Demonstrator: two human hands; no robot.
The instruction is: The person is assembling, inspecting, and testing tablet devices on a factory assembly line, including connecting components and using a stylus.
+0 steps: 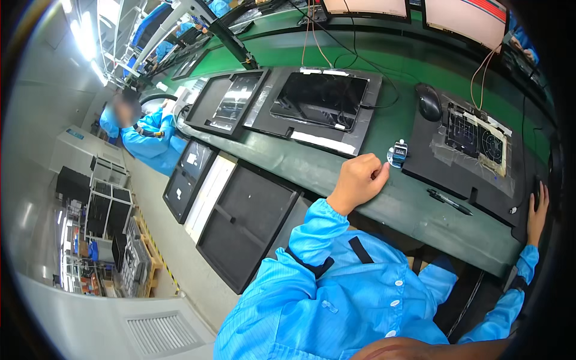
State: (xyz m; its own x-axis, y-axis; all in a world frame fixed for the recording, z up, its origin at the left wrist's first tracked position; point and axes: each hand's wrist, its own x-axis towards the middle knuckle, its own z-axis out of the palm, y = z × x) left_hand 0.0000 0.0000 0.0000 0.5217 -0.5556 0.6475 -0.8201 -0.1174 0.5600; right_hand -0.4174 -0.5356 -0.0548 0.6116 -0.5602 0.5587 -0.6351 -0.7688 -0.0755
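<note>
Just beside your left grip [360, 179], curled closed with nothing showing in it, the counter [398, 153] sits on the table [408, 219]; the pen [450, 202] and board [441, 167] lie rightward. Your right grip [537, 215] is past the board, its hold impossible to tell. Seemingly a pause; taking the counter would call for uncurling the left grip.

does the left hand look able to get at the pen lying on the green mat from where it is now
Probably yes: the left hand is close by, and only bare green mat appears to lie between it and the pen.
</note>
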